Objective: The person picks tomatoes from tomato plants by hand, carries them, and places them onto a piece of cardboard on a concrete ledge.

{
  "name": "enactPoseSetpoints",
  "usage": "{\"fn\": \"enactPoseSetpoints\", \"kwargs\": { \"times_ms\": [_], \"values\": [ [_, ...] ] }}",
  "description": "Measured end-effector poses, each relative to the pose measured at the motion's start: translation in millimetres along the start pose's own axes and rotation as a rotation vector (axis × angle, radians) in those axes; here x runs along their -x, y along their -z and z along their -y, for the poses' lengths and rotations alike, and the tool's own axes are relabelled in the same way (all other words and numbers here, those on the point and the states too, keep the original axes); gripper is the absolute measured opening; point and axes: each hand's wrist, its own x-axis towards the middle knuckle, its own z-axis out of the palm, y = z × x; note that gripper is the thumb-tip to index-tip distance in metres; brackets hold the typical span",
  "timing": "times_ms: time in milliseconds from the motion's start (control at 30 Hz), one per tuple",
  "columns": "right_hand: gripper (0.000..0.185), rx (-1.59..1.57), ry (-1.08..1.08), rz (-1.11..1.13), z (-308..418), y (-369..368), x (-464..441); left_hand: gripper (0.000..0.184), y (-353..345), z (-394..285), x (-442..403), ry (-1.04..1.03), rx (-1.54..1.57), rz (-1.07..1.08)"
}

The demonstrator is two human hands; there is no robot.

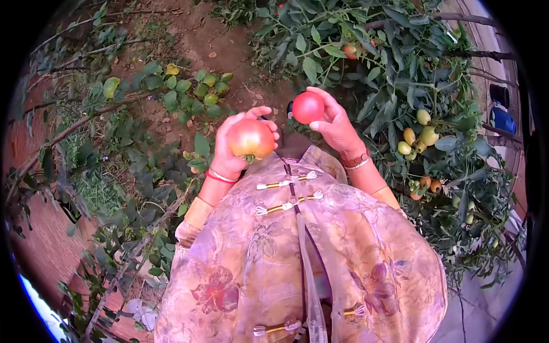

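My left hand (228, 158) is closed around a large tomato (251, 139), red-orange with a paler patch and a bit of green calyx at its lower edge. In my right hand (338, 130) is a smaller, evenly red tomato (308, 107), gripped between thumb and fingers. Both tomatoes are held up in front of my floral jacket (366, 246), apart from each other. Some fingers of each hand are hidden behind the fruit.
Tomato plants (377, 74) grow at the right, bearing a cluster of greenish-yellow tomatoes (429, 136) and some orange ones (436, 186). Leafy branches (86, 120) reach in from the left. Bare soil (220, 34) lies between the rows. A brick surface (54, 240) shows lower left.
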Motion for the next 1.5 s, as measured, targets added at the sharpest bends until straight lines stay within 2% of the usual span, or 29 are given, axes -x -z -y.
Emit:
{"fn": "enactPoseSetpoints", "kwargs": {
  "times_ms": [67, 167, 200, 267, 333, 433, 467, 533, 600, 633, 667, 767, 800, 900, 933, 1000, 1133, 1200, 1333, 1367, 1433, 1500],
  "values": [
    [0.073, 0.101, 0.057, 0.041, 18, -23, -5, 0.061, -4, -4, -5, 0.167, 0.021, 0.098],
    [0.062, 0.456, 0.2, 0.15, 41, -52, -11, 0.063, -25, -5, 1, 0.137, -0.034, 0.111],
    [0.062, 0.464, 0.208, 0.161, 46, -59, -13, 0.061, -26, -8, 2, 0.154, 0.025, 0.189],
    [0.061, 0.827, 0.339, 0.255, 55, -68, -20, 0.058, -27, -15, 3, 0.164, 0.08, 0.277],
    [0.062, 0.831, 0.343, 0.261, 59, -77, -21, 0.065, -24, -19, 5, 0.207, -0.038, 0.179],
    [0.062, 0.866, 0.339, 0.315, 67, -88, -21, 0.065, -29, -19, 10, 0.181, -0.04, 0.162],
    [0.06, 0.773, 0.337, 0.318, 65, -88, -22, 0.065, -28, -19, 12, 0.178, -0.043, 0.165],
    [0.058, 0.683, 0.34, 0.32, 62, -87, -23, 0.065, -27, -18, 16, 0.052, -0.083, 0.232],
    [0.052, 0.418, 0.348, 0.25, 57, -81, -22, 0.064, -29, -16, 16, -0.007, 0.025, 0.268],
    [0.043, 0.391, 0.336, 0.161, 53, -73, -21, 0.064, -29, -16, 14, -0.062, 0.134, 0.302],
    [0.043, 0.393, 0.341, 0.153, 49, -60, -20, 0.064, -28, -16, 14, -0.055, 0.132, 0.307],
    [0.027, 0.416, 0.161, -0.218, 38, -23, -18, 0.067, -16, -20, 18, -0.168, 0.222, 0.405],
    [0.027, 0.413, 0.162, -0.217, 31, -7, -17, 0.067, -13, -22, 22, -0.168, 0.219, 0.403],
    [0.023, 0.1, 0.046, -0.441, 15, 46, -12, 0.066, -9, -22, 28, -0.299, 0.236, 0.416],
    [0.023, -0.001, 0.037, -0.479, 10, 65, -12, 0.064, -6, -21, 31, -0.314, 0.258, 0.432],
    [0.024, -0.047, 0.013, -0.627, 7, 95, -15, 0.064, -2, -21, 38, -0.367, 0.222, 0.402],
    [0.024, -0.094, 0.064, -0.776, 4, 145, -37, 0.065, 6, -18, 58, -0.411, 0.194, 0.376],
    [0.027, 0.073, 0.095, -0.833, -1, 162, -53, 0.067, 11, -15, 68, -0.454, 0.2, 0.332],
    [0.031, 0.175, 0.037, -0.945, -14, 203, -89, 0.065, 17, -11, 85, -0.495, 0.206, 0.308],
    [0.03, 0.081, 0.132, -0.969, -24, 222, -101, 0.065, 17, -9, 88, -0.498, 0.222, 0.314],
    [0.032, -0.024, 0.142, -0.983, -23, 250, -120, 0.065, 13, -6, 94, -0.52, 0.224, 0.295],
    [0.039, -0.185, 0.135, -1.015, -7, 245, -123, 0.065, 14, -3, 100, -0.541, 0.229, 0.274]
  ]
}}
